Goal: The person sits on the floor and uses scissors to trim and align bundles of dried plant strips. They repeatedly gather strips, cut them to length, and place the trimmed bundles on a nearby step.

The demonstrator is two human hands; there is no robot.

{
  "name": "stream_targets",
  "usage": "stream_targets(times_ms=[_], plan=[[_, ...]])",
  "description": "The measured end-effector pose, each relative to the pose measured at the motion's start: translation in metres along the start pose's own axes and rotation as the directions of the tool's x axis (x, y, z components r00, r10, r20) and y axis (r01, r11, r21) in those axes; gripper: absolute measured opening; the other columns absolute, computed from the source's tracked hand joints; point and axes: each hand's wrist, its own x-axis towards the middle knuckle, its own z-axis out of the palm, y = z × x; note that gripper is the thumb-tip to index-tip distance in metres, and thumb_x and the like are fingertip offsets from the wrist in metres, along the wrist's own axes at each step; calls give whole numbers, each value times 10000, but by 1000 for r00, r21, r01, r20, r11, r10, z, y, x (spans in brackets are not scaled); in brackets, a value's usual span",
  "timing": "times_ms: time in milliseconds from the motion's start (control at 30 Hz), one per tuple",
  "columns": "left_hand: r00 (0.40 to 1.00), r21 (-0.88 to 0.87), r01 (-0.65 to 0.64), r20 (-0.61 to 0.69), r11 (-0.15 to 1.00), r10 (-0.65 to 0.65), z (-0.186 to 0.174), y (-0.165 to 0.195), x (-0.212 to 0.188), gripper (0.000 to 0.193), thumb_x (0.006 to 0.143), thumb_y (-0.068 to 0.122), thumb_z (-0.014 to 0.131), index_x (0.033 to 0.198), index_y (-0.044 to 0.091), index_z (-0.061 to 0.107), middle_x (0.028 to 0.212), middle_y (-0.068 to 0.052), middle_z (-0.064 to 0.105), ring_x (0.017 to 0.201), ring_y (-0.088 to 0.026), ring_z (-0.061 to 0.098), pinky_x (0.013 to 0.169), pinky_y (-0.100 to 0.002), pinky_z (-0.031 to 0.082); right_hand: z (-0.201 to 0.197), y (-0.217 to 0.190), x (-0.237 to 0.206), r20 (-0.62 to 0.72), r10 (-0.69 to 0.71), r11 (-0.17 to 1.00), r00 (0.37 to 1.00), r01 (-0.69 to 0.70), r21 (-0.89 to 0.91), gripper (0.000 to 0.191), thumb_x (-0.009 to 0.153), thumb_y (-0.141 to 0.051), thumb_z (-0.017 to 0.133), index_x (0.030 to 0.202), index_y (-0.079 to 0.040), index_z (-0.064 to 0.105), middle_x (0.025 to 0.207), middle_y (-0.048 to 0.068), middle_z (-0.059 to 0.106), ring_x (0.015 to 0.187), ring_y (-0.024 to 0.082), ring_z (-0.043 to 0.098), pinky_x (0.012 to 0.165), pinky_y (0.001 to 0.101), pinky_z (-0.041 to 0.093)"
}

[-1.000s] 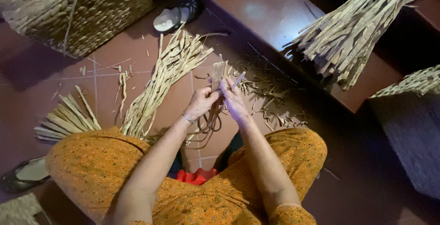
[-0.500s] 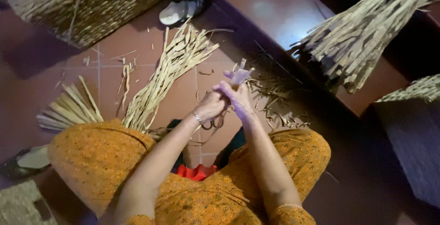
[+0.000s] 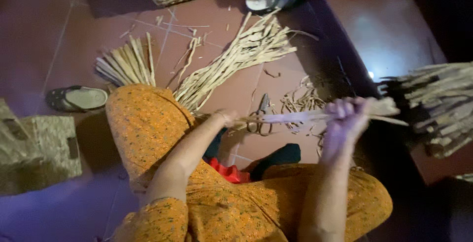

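Hands (image 3: 345,119) now apart (formerly together), stretching straw strip (image 3: 295,118).

Right hand (image 3: 345,121) blurred (fingers indistinct).

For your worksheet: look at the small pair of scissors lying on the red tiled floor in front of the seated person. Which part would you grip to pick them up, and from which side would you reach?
Grip the small metal scissors by the looped handles, which lie at the end nearer the person; the blades point away, towards the scattered dried-straw scraps. Reach down from above on the person's side, probably with the left hand, which is closest. The scissors lie flat on the red tiled floor and are partly crossed by the stretched straw strip.
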Motion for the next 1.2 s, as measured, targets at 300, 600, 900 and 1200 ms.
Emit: stream_targets(times_ms=[300, 600, 900, 1200], plan=[[852, -109, 504, -101, 857, -514, -11, -84, -34, 278, 901, 193, 707, 1160, 93, 719, 1106, -183, 727, 1006, -313, 702, 847, -438, 554, 1, -126, -46, 468, -412, 885, 782, 465, 1, 277, 1076, -263, 457, 826, -172, 535, 502, -83, 281, 325, 35, 198, 349, 240, 193], [596, -408, 428, -543, 806, -591, -63, -82, -14, 263, 946, 222, 689, 1179, 105, 726, 1098, -152, 740, 967, -277, 702, 821, -407, 554, -9, -148, -53, 595, -120, 963, 795, 238, -124, 362, 1200, -371, 419, 970, -157, 598, 514, -86, 298, 376, 39, 241, 370, 240, 246], [332, -765, 466, -316, 446, -889, -93, -146, -30, 254, 991, 252, 670, 1197, 117, 733, 1089, -121, 754, 929, -241, 703, 795, -376, 553, 13, -85, -28, 502, 204, 968, 840, -98, -230, 413, 1247, -428, 442, 1035, -134, 639, 584, -85, 355, 513, 70, 349, 588, 304, 379], [327, -411, -480, -904, 775, -277, -83, -65, 22, 191, 1018, 235, 667, 1158, 140, 757, 1034, -61, 774, 903, -189, 713, 796, -345, 553, 50, 33, -10, 228, 396, 792, 889, -205, -576, 243, 1081, -256, 551, 1056, -57, 690, 713, -28, 562, 532, 71, 430, 484, 231, 350]])
